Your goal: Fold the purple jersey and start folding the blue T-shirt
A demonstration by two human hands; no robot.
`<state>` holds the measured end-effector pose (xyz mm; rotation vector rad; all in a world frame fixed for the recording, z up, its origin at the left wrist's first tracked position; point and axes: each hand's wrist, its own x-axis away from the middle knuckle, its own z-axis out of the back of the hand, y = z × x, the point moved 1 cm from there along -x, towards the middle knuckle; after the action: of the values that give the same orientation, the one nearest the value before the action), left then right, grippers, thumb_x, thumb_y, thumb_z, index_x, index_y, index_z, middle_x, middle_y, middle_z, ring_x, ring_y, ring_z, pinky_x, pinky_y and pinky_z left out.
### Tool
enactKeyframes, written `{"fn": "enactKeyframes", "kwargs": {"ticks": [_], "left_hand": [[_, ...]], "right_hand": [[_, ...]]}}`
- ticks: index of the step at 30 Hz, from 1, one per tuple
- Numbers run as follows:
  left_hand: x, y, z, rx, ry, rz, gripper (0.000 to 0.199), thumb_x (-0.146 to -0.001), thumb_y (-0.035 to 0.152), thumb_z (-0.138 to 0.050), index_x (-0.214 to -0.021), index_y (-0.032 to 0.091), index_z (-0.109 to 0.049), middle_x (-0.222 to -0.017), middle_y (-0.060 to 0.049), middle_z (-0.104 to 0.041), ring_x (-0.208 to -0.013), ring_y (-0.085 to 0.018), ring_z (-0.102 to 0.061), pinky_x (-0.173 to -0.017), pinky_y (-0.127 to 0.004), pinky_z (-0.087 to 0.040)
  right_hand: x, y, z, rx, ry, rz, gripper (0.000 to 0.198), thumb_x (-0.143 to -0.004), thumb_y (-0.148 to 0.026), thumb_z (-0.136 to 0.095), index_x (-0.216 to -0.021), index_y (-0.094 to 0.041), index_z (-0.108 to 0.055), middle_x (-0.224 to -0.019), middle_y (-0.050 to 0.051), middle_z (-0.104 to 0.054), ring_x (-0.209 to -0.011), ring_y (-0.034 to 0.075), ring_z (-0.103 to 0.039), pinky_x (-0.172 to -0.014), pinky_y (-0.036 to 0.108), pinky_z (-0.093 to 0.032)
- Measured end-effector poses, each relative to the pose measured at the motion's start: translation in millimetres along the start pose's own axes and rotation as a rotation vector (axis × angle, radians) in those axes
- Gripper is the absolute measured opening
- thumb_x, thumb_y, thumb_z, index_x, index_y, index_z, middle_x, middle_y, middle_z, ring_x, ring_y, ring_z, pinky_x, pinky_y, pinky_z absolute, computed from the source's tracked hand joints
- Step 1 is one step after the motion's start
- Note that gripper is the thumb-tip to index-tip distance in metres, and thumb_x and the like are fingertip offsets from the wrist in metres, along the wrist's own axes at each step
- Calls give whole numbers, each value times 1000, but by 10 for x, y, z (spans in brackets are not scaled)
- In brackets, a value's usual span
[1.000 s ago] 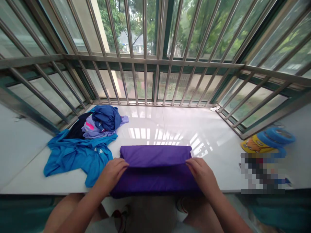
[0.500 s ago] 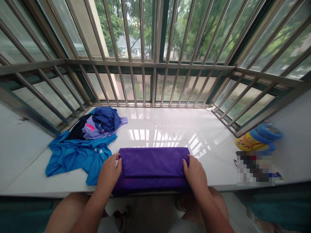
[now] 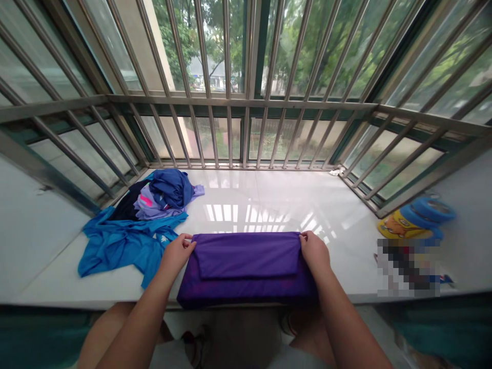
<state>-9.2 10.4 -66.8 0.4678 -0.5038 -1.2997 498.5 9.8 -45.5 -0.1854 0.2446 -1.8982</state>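
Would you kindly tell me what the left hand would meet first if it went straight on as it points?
Most likely the purple cloth: the left hand has its fingertips at the cloth's far left corner.

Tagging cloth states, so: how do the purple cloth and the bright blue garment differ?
Pose: the purple cloth is neatly folded into a wide strip; the bright blue garment lies loose and rumpled.
Handling: the left hand and right hand hold the purple cloth's far corners; neither grips the bright blue garment.
Shared: both are fabric, on the white ledge.
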Motion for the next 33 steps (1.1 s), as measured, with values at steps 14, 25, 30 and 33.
{"fn": "enactKeyframes", "kwargs": {"ticks": [14,25,30,33], "left_hand": [[-569,230,103,-301,-302,-409,22,-76,42,-81,-88,25,-74,-100,-12,-78,-102,-36,-71,-91,-41,-53],[-930,592,307,-232,-161,-457,15,-92,38,-62,-90,24,-66,-92,-6,-75,-89,-27,-69,-79,-34,-48],[-633,660,462,-222,13,-583,16,-97,38,-57,-95,24,-65,-94,-9,-74,-93,-30,-67,-85,-39,-50],[-265,581,559,-187,134,-660,19,-101,40,-56,-98,24,-67,-95,-9,-75,-93,-30,-69,-86,-41,-53]], "right_hand": [[-200,-212,53,142,-226,506,33,-98,-19,-68,-131,-21,-72,-130,14,-73,-122,30,-65,-102,37,-51],[-590,-291,475,92,-33,459,21,-106,-22,-56,-117,-18,-73,-125,14,-68,-112,25,-65,-95,32,-48],[-420,-214,714,33,94,545,20,-104,-21,-55,-113,-19,-72,-114,11,-72,-107,26,-66,-92,35,-49],[-132,-77,824,-9,208,643,20,-105,-24,-53,-109,-20,-71,-106,11,-73,-99,27,-66,-89,37,-50]]}}
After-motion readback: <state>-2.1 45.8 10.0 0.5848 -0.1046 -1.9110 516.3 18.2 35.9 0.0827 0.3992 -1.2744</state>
